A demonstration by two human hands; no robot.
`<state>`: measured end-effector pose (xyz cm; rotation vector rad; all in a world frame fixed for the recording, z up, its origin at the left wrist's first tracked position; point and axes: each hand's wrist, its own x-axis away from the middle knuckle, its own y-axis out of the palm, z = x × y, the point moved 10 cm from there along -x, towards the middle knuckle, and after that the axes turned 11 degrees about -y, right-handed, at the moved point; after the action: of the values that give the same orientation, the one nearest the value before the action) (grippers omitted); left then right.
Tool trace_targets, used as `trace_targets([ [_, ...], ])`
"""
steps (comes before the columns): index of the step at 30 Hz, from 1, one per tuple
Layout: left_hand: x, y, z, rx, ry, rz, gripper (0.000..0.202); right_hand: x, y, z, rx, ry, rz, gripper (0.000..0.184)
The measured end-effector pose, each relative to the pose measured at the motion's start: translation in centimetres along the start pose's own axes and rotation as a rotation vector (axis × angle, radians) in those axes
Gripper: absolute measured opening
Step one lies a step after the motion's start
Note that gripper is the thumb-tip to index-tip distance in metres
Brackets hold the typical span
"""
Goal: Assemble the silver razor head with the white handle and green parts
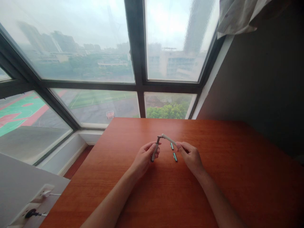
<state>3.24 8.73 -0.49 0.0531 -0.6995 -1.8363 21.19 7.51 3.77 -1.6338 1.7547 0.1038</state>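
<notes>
My left hand (147, 155) is closed around the grey handle of what looks like a razor (155, 150), held upright with its small dark head at the top. Between the fingers of my right hand (191, 157) is a pale slim stick (169, 139), slanting up to the left. Its far end meets or nearly meets the dark head; contact is hard to make out. Below it on the table lie two small green-and-black pieces resembling razor cartridges, one green piece (172, 146) close to my right fingertips and another green piece (175, 157) nearer to me.
The reddish-brown wooden table (152, 193) reaches to a large window (139, 85) at the back. A dark wall (263, 82) rises on the right, with a hanging cloth (239, 17) above. At lower left, plugs sit in a wall socket (30, 212) beside the table edge.
</notes>
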Motion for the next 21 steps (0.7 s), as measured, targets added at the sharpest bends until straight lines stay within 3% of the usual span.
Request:
trace_targets([
  [21,0.0,-0.09,0.21,-0.003,0.023,0.0,0.035,-0.13,-0.44,-0.51,0.03,-0.041,0.015,0.027],
])
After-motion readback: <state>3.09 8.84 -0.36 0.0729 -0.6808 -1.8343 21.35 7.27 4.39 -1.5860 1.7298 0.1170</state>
